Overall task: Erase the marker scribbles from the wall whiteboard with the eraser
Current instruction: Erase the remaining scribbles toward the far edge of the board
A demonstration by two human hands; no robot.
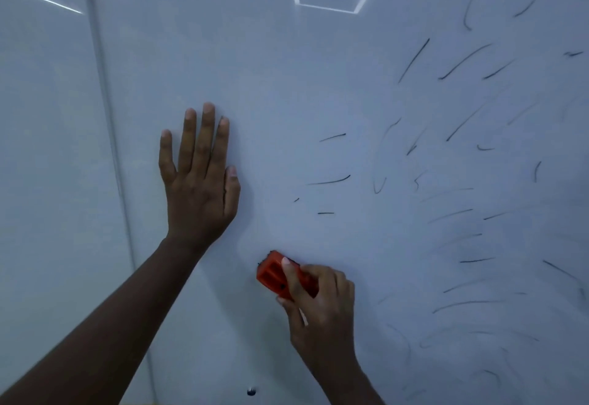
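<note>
You're roughly halfway — your right hand (318, 302) grasps the orange plastic block eraser (276, 276) pressed low on the glossy white wall whiteboard (271, 85), left hand (199, 178) flat with fingers straight beside it, while thin black marker scribbles (462, 181) cover the right side

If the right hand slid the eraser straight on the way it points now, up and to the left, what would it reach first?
Probably the left hand, pressed flat on the whiteboard. The right hand holds the orange eraser aimed up-left, and the board between them looks free of marks. The exact line is uncertain.
</note>
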